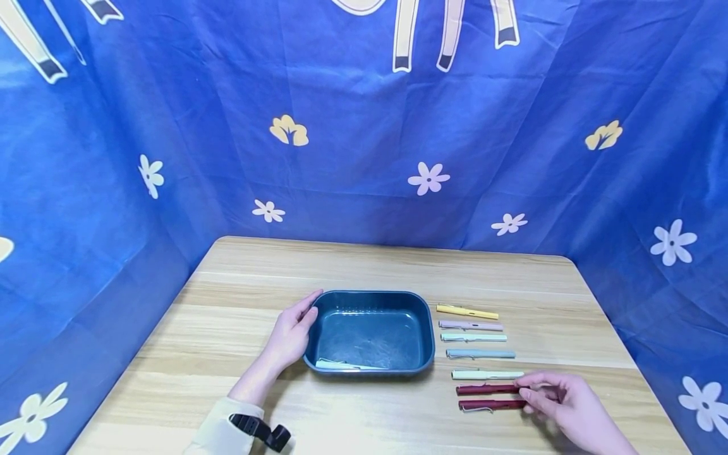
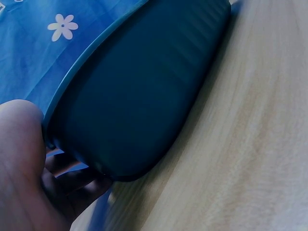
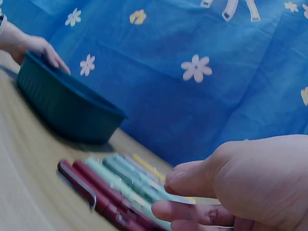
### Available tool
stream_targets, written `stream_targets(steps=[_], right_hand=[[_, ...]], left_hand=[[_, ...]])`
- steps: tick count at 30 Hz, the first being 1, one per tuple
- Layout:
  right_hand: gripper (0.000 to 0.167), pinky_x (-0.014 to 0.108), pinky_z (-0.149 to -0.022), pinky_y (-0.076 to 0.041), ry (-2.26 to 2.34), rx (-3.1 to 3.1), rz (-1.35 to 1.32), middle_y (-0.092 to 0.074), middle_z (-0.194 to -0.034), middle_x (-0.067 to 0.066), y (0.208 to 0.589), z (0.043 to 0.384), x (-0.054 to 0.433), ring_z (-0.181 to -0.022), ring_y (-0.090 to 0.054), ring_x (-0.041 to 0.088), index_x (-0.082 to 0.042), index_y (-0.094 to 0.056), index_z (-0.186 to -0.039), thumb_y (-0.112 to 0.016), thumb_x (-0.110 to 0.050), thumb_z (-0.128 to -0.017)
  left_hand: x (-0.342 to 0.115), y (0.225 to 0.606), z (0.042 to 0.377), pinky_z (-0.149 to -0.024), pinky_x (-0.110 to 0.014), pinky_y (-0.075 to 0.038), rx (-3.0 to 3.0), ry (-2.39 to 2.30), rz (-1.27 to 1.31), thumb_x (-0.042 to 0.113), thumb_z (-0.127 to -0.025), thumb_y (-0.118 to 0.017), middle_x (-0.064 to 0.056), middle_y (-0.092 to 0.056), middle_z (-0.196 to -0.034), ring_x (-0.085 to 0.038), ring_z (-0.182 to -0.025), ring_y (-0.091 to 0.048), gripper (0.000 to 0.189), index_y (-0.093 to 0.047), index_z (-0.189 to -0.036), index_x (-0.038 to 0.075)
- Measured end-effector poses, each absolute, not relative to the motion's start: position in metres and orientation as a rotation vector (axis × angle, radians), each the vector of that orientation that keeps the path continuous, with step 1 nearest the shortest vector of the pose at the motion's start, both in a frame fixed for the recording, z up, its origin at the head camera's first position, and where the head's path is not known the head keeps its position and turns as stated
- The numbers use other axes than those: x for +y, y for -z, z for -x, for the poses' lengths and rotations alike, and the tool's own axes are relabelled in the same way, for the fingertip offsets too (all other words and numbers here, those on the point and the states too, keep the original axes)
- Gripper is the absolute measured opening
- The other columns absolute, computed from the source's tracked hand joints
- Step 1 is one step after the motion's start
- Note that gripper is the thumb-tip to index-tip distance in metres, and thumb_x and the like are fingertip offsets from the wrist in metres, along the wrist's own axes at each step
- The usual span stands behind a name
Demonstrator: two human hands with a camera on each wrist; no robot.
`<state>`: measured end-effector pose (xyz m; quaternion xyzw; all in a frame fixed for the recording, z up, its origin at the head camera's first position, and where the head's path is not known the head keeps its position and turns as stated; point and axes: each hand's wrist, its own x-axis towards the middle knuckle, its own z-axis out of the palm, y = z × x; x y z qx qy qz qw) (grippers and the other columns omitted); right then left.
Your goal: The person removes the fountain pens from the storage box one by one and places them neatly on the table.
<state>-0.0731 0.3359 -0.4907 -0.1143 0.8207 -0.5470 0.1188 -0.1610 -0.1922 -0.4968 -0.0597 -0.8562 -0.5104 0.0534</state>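
Observation:
My left hand [image 1: 290,335] grips the left end of a dark teal plastic bin [image 1: 375,332], thumb over the rim and fingers against the outer wall. Inside, along the near wall, lies a pale blue pen [image 1: 344,364]. My right hand [image 1: 560,404] is at the right ends of two dark red pens, the upper red pen [image 1: 486,389] and the lower red pen [image 1: 489,405]. In the right wrist view its thumb and fingers [image 3: 180,211] are apart, with no pen visibly pinched between them. A light green pen [image 1: 483,375] lies just above the red ones.
Farther up the same column lie a blue pen [image 1: 483,354], a mint pen [image 1: 474,338], a lavender pen [image 1: 472,326] and a yellow pen [image 1: 469,311]. The wooden table [image 1: 256,272] is bordered by a blue patterned cloth [image 1: 352,177].

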Motion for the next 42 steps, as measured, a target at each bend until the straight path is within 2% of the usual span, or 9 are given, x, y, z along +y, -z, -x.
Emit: stream_targets(steps=[10, 14, 21, 26, 30, 33, 36, 40, 42], right_hand=[[0.017, 0.039, -0.061, -0.065, 1.750, 2.385, 0.506, -0.077, -0.097, 0.020, 0.463, 0.084, 0.303, -0.075, -0.077, 0.031, 0.006, -0.071, -0.118, -0.067, -0.001, -0.103], [0.017, 0.041, -0.060, -0.065, 1.808, 2.334, 0.571, -0.076, -0.096, 0.024, 0.456, 0.090, 0.286, -0.073, -0.076, 0.031, 0.008, -0.069, -0.118, -0.066, 0.002, -0.103], [0.017, 0.041, -0.060, -0.065, 1.861, 2.233, 0.658, -0.077, -0.098, 0.015, 0.448, 0.102, 0.251, -0.075, -0.077, 0.031, 0.008, -0.069, -0.117, -0.067, 0.002, -0.102], [0.016, 0.044, -0.062, -0.066, 1.880, 2.142, 0.816, -0.075, -0.101, 0.021, 0.445, 0.116, 0.224, -0.075, -0.076, 0.027, 0.011, -0.068, -0.117, -0.065, 0.005, -0.101], [0.019, 0.046, -0.066, -0.066, 1.858, 2.085, 0.785, -0.074, -0.094, 0.025, 0.442, 0.127, 0.203, -0.077, -0.076, 0.026, 0.012, -0.067, -0.118, -0.066, 0.001, -0.103], [0.022, 0.043, -0.070, -0.067, 1.823, 2.079, 0.715, -0.075, -0.090, 0.023, 0.440, 0.134, 0.187, -0.080, -0.076, 0.031, 0.010, -0.068, -0.120, -0.068, -0.005, -0.104], [0.020, 0.042, -0.073, -0.066, 1.780, 2.089, 0.700, -0.076, -0.093, 0.021, 0.439, 0.142, 0.169, -0.084, -0.075, 0.040, 0.005, -0.070, -0.120, -0.069, -0.007, -0.103], [0.015, 0.051, -0.078, -0.065, 1.710, 2.089, 0.749, -0.075, -0.097, 0.025, 0.441, 0.153, 0.147, -0.089, -0.072, 0.050, -0.004, -0.073, -0.118, -0.068, -0.007, -0.104], [0.013, 0.055, -0.078, -0.064, 1.665, 2.110, 0.774, -0.074, -0.099, 0.025, 0.442, 0.159, 0.137, -0.089, -0.071, 0.051, -0.008, -0.074, -0.116, -0.068, -0.010, -0.105]], left_hand=[[-0.192, 0.496, 0.161, -0.124, -0.052, -0.032, -2.601, 1.536, 0.184, 0.009, -0.112, -0.047, -0.019, -0.050, -0.157, -0.036, -0.147, -0.044, 0.044, -0.052, -0.155, 0.002], [-0.192, 0.496, 0.161, -0.123, -0.053, -0.033, -2.593, 1.531, 0.193, 0.009, -0.112, -0.046, -0.019, -0.050, -0.157, -0.037, -0.146, -0.044, 0.043, -0.053, -0.155, 0.002], [-0.191, 0.495, 0.161, -0.122, -0.054, -0.034, -2.586, 1.520, 0.202, 0.009, -0.112, -0.048, -0.020, -0.052, -0.155, -0.037, -0.145, -0.046, 0.043, -0.053, -0.154, 0.001], [-0.191, 0.494, 0.161, -0.124, -0.052, -0.033, -2.598, 1.532, 0.187, 0.009, -0.112, -0.047, -0.019, -0.051, -0.157, -0.036, -0.147, -0.044, 0.043, -0.053, -0.155, 0.003], [-0.191, 0.494, 0.160, -0.124, -0.053, -0.032, -2.608, 1.542, 0.185, 0.009, -0.112, -0.047, -0.019, -0.050, -0.157, -0.037, -0.147, -0.044, 0.044, -0.052, -0.155, 0.002], [-0.191, 0.495, 0.160, -0.124, -0.053, -0.032, -2.609, 1.545, 0.191, 0.009, -0.112, -0.047, -0.019, -0.049, -0.158, -0.037, -0.147, -0.043, 0.044, -0.051, -0.155, 0.001], [-0.191, 0.495, 0.160, -0.124, -0.053, -0.031, -2.603, 1.544, 0.190, 0.008, -0.112, -0.047, -0.019, -0.049, -0.158, -0.037, -0.148, -0.043, 0.044, -0.051, -0.155, 0.001], [-0.192, 0.495, 0.159, -0.124, -0.054, -0.031, -2.600, 1.535, 0.193, 0.009, -0.112, -0.047, -0.019, -0.050, -0.157, -0.037, -0.147, -0.043, 0.044, -0.052, -0.155, 0.002], [-0.193, 0.496, 0.160, -0.124, -0.054, -0.031, -2.601, 1.536, 0.193, 0.009, -0.112, -0.047, -0.019, -0.050, -0.157, -0.036, -0.148, -0.042, 0.044, -0.052, -0.155, 0.002]])
